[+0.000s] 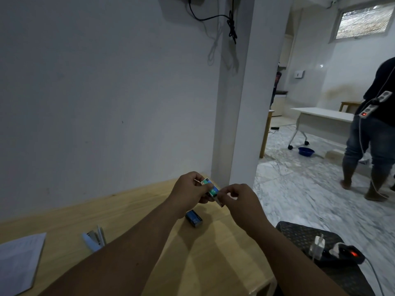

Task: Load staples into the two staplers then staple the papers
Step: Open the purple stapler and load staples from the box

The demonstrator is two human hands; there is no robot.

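Observation:
My left hand (188,190) holds a small staple box (210,187) with a blue-green label above the far right part of the wooden table (132,208). My right hand (239,198) pinches the box's right end, where a thin tray or flap sticks out. A dark blue box (194,218) lies on the table just below my hands. A light blue stapler (95,238) lies open on the table to the left. A stack of white papers (19,259) rests at the table's left edge.
A white wall and a pillar (235,103) stand right behind the table. To the right, a dark stool (303,233) carries a power strip (342,254) with plugs. A person (374,124) stands on the marble floor at far right, near a white wheeled table (320,116).

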